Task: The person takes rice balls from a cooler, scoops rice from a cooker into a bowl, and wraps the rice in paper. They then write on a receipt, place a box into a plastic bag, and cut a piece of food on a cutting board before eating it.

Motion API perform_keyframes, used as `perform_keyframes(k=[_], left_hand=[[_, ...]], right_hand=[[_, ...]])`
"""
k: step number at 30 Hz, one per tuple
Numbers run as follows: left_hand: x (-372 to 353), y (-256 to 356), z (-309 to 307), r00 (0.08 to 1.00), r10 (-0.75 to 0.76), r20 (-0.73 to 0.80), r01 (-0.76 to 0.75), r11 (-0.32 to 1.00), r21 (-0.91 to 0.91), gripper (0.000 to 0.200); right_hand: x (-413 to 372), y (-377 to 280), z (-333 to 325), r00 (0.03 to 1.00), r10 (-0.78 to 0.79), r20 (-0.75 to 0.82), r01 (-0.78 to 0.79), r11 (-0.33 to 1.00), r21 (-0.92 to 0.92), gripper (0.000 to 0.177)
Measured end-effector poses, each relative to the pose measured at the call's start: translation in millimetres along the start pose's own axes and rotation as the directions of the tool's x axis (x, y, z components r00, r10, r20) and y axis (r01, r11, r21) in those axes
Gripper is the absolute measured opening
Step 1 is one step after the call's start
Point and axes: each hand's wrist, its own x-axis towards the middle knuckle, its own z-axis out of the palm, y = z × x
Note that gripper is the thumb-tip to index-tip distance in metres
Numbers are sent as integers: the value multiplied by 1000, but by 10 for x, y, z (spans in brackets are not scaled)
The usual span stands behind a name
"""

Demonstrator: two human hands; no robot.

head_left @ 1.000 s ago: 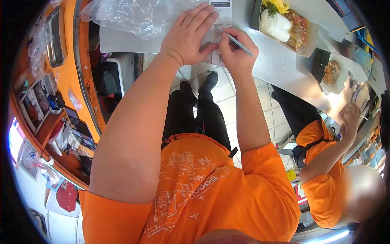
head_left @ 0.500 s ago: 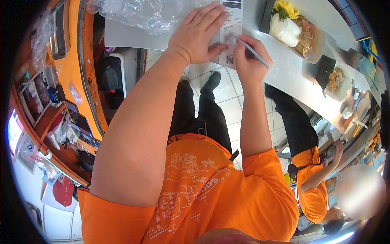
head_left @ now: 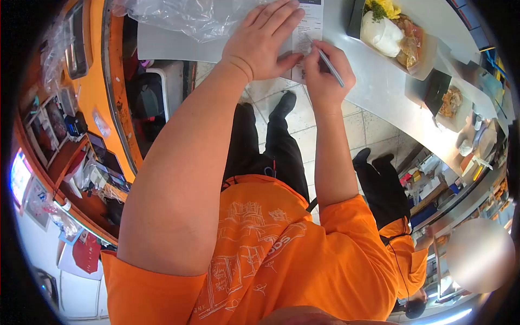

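Silvery slim pen [head_left: 331, 67] slants from right hand [head_left: 325, 81] over paper [head_left: 309, 23].

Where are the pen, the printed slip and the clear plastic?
Pen [head_left: 332, 69]: head view, on its barrel.
Printed slip [head_left: 310, 23]: head view, on its text area, below the dark header.
Clear plastic [head_left: 200, 19]: head view, on its crumpled middle.

Left arm [head_left: 173, 168] bare, extended forward and inward. Left wrist [head_left: 238, 66] creased across back. Left hand [head_left: 264, 40] flat, palm down; fingers [head_left: 277, 19] straight, thumb [head_left: 290, 61] spread toward right hand [head_left: 329, 76]. Right hand curled in tripod pinch, right forearm [head_left: 333, 151] pointing forward.
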Motion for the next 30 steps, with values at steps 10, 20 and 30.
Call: perform_keyframes(k=[10, 20, 30], left_hand=[[-3, -6, 41, 998, 38, -53, -38, 999, 5, 82], [3, 1, 9, 996, 56, -66, -55, 998, 7, 79], [-7, 7, 41, 996, 65, -69, -63, 998, 32, 81]], right_hand=[[0, 27, -24, 971, -236, 34, 238, 970, -54, 11], [-67, 63, -23, 999, -31, -34, 30, 999, -15, 14], [-24, 26, 1, 972, -235, -13, 234, 971, -45, 10]])
